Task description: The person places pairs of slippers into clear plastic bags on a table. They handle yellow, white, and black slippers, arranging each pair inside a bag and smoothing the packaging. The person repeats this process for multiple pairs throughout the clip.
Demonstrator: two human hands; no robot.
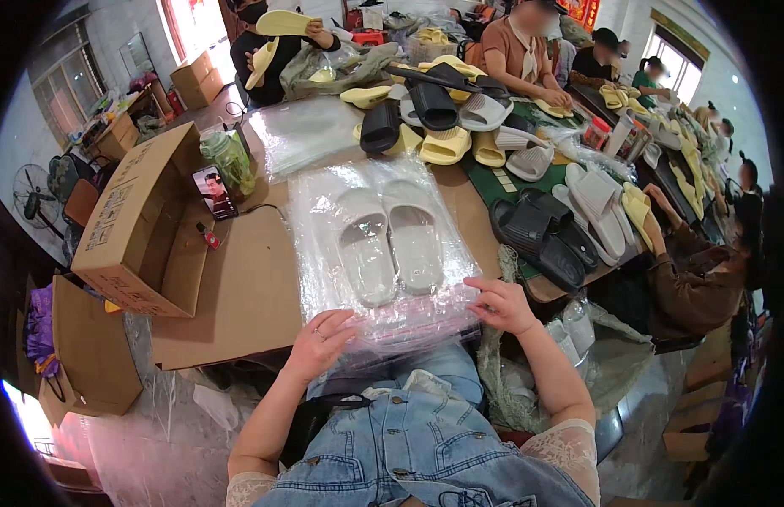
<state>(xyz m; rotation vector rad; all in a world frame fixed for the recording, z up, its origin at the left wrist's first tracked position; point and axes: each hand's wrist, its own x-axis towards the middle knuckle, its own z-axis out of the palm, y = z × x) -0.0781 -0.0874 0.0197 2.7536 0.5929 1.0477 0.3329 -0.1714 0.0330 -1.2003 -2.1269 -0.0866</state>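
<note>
Two pale grey slippers (pixel 368 262), one pair, lie side by side on the near part of the table (pixel 248 291), toes away from the wearer, with clear plastic bag (pixel 316 228) film shining over them; the layers of film cannot be counted from here. Two hands attend the bag's near end, one at each side. Left hand (pixel 322 342): fingers bent and close together, touching the film near its pinkish edge. Right hand (pixel 500 304): fingers half curled, their tips at the bag's right edge. Whether either hand pinches the film shut I cannot tell. To the left, one open carton (pixel 134 215), one propped phone (pixel 215 191), one glass jar (pixel 229 162) and one small red bottle (pixel 209 237). To the right, two black slippers (pixel 540 232). Beyond, a mixed slipper heap (pixel 434 106), too overlapped to count; across the table, one co-worker (pixel 292 63) holding two yellow slippers (pixel 284 24), one per hand
</note>
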